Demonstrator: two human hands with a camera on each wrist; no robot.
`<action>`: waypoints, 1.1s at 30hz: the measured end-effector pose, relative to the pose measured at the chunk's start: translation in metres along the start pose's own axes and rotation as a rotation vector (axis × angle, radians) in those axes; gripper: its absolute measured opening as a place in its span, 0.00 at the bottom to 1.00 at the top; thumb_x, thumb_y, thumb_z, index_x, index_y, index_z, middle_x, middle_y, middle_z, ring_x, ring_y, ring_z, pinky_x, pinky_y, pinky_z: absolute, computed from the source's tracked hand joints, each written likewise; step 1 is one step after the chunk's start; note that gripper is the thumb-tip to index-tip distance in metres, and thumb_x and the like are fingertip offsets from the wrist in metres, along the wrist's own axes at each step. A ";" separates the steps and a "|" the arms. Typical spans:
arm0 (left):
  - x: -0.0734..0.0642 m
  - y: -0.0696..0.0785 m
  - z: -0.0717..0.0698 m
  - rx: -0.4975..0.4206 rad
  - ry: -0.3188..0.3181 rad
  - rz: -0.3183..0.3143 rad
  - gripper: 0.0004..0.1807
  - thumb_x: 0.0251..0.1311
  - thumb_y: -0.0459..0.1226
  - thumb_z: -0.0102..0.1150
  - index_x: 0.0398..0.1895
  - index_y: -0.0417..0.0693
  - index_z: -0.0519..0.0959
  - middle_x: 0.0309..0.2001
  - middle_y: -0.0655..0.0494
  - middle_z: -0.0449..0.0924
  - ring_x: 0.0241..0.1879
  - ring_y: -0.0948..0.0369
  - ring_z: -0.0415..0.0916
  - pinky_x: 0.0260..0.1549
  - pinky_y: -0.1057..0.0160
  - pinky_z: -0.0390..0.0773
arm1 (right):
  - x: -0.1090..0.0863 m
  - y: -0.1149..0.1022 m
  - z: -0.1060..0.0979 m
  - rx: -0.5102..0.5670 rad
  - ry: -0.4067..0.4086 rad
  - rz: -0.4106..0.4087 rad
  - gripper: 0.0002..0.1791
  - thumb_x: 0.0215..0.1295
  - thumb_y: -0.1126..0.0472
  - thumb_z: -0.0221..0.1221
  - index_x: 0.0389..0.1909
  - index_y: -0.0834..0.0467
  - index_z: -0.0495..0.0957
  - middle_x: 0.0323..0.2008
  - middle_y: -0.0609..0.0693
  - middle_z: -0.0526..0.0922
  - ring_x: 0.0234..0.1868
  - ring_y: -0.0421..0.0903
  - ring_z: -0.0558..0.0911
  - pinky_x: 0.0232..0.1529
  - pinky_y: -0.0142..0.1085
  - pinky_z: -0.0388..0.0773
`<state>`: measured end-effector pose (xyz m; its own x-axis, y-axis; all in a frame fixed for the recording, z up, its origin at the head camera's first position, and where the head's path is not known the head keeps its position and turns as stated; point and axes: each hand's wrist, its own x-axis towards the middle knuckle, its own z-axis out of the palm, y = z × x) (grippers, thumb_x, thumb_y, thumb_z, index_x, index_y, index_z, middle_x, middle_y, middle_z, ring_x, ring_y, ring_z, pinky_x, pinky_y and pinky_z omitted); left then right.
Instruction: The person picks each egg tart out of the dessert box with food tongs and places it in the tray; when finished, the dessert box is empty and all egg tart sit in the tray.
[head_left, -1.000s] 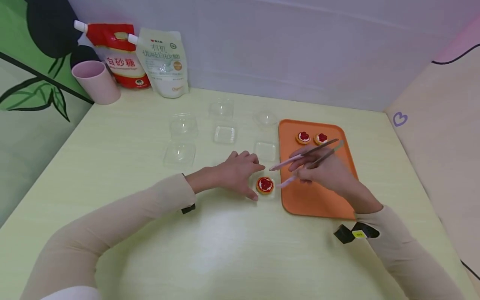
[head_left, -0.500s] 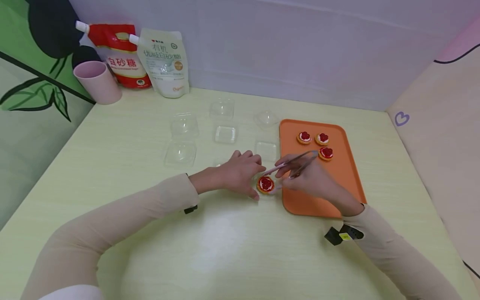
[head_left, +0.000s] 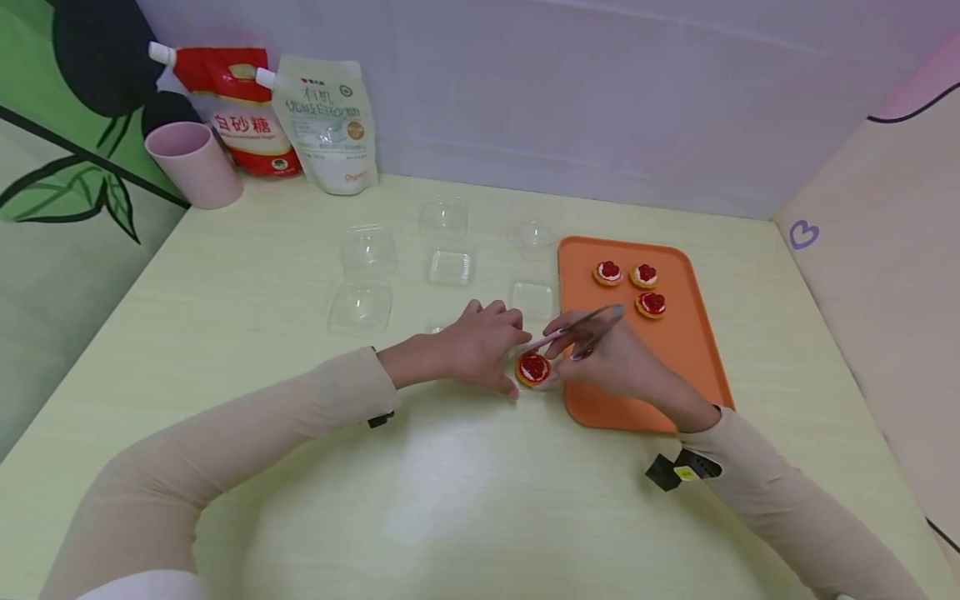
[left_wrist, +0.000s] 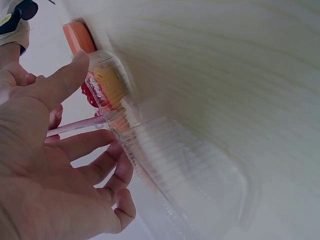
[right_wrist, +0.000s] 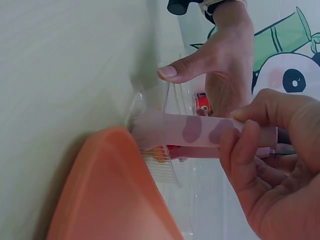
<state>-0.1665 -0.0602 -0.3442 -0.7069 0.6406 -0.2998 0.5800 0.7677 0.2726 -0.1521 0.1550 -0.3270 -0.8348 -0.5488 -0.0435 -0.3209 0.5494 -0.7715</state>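
Observation:
A small tart (head_left: 533,367) with red fruit and white cream sits in the base of a clear plastic clamshell box (left_wrist: 195,175). My left hand (head_left: 480,348) holds this base, thumb at the near rim and fingers along the far side. The box's lid lies folded back beneath that hand, mostly hidden in the head view. My right hand (head_left: 615,354) grips tongs (head_left: 573,329) with pink tips (right_wrist: 150,130). Those tips reach inside the box, one on either side of the tart, low near the bottom.
An orange tray (head_left: 686,333) at the right holds three more tarts (head_left: 608,272). Several open clear boxes (head_left: 451,267) stand beyond my left hand. At the back left are a pink cup (head_left: 195,167) and two sugar pouches (head_left: 330,125) against the wall.
My right hand has moved left off the tray's middle, bringing the tongs' tips down around the tart in the box. A third tart on the tray has come into view. My left hand stays nearly still.

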 end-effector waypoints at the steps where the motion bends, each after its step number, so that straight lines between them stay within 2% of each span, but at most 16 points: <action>1: 0.000 0.000 0.000 0.008 0.002 0.002 0.44 0.46 0.59 0.75 0.66 0.48 0.76 0.54 0.56 0.73 0.54 0.56 0.65 0.47 0.56 0.62 | 0.000 0.000 0.001 0.000 -0.002 0.000 0.15 0.54 0.70 0.68 0.45 0.63 0.83 0.33 0.54 0.90 0.35 0.45 0.83 0.35 0.32 0.78; 5: -0.001 0.000 0.001 0.030 0.005 0.006 0.44 0.47 0.59 0.75 0.66 0.48 0.76 0.55 0.55 0.73 0.54 0.55 0.65 0.47 0.55 0.62 | 0.002 0.002 0.001 0.016 -0.004 0.000 0.14 0.54 0.71 0.67 0.44 0.64 0.83 0.32 0.54 0.90 0.33 0.45 0.84 0.32 0.32 0.80; 13: 0.000 0.000 0.000 0.030 0.000 0.003 0.44 0.47 0.59 0.75 0.66 0.48 0.76 0.54 0.56 0.73 0.53 0.56 0.65 0.47 0.56 0.62 | 0.004 0.007 -0.002 0.085 -0.029 0.004 0.12 0.57 0.73 0.63 0.43 0.67 0.81 0.27 0.55 0.87 0.19 0.42 0.81 0.24 0.35 0.81; 19: 0.000 0.001 -0.001 0.021 -0.010 0.002 0.44 0.47 0.58 0.75 0.66 0.47 0.76 0.53 0.56 0.73 0.53 0.56 0.65 0.47 0.56 0.62 | 0.003 0.012 -0.002 0.110 0.010 0.016 0.11 0.57 0.72 0.64 0.42 0.67 0.82 0.25 0.54 0.85 0.19 0.43 0.81 0.25 0.34 0.80; 23: 0.001 0.002 -0.001 0.013 -0.017 -0.004 0.44 0.46 0.58 0.76 0.66 0.47 0.76 0.53 0.56 0.74 0.53 0.57 0.65 0.47 0.56 0.62 | 0.000 0.015 -0.005 0.130 0.016 0.084 0.12 0.59 0.71 0.64 0.44 0.65 0.82 0.28 0.56 0.85 0.22 0.44 0.83 0.28 0.35 0.82; 28: 0.002 0.002 -0.001 0.010 -0.019 -0.003 0.44 0.46 0.58 0.76 0.66 0.47 0.76 0.53 0.56 0.74 0.53 0.56 0.65 0.48 0.56 0.62 | -0.006 0.007 -0.020 0.179 0.038 0.131 0.14 0.59 0.72 0.61 0.47 0.65 0.81 0.29 0.54 0.86 0.23 0.44 0.85 0.30 0.36 0.84; 33: 0.001 0.001 -0.001 0.032 -0.008 0.010 0.43 0.47 0.58 0.75 0.65 0.47 0.77 0.53 0.55 0.74 0.53 0.55 0.66 0.47 0.55 0.62 | -0.012 -0.003 -0.045 0.248 0.150 0.101 0.16 0.60 0.73 0.63 0.49 0.70 0.79 0.27 0.46 0.87 0.23 0.42 0.85 0.29 0.36 0.84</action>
<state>-0.1666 -0.0592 -0.3435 -0.6976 0.6484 -0.3049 0.5999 0.7613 0.2463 -0.1620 0.1885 -0.2958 -0.9195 -0.3900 -0.0480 -0.1293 0.4156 -0.9003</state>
